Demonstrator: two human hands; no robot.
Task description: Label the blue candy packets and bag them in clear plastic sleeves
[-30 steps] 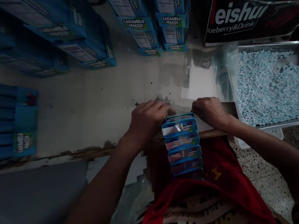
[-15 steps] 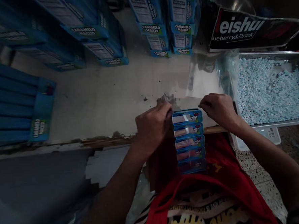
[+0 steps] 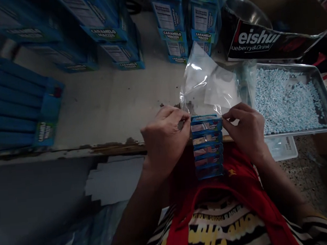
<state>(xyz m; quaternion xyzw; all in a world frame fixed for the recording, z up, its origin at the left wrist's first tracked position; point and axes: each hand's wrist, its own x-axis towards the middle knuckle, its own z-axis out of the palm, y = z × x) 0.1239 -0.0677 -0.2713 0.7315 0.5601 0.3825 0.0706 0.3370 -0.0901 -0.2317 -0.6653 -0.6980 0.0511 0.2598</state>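
A row of several blue candy boxes [image 3: 208, 149] labelled "Caramelo Macizo" hangs at the table's front edge, before the red apron. From its far end a clear plastic bag [image 3: 198, 76] stands up, crumpled and shiny. My left hand [image 3: 167, 137] pinches the bag's edge at the boxes' left far corner. At the right far corner my right hand [image 3: 244, 126] pinches the plastic between thumb and fingertips. Whether the boxes lie wholly inside the bag I cannot tell.
Stacked blue boxes [image 3: 110, 33] stand at the back, with more blue boxes [image 3: 13, 109] at the left. On the right, a metal tray [image 3: 299, 132] holds small pale-blue candies. Behind it sits a black carton [image 3: 275, 41] with a metal bowl [image 3: 247, 12].
The clear plastic now rises above the far end of the boxes. My right hand has closed in on the boxes' right corner. The view has shifted slightly.
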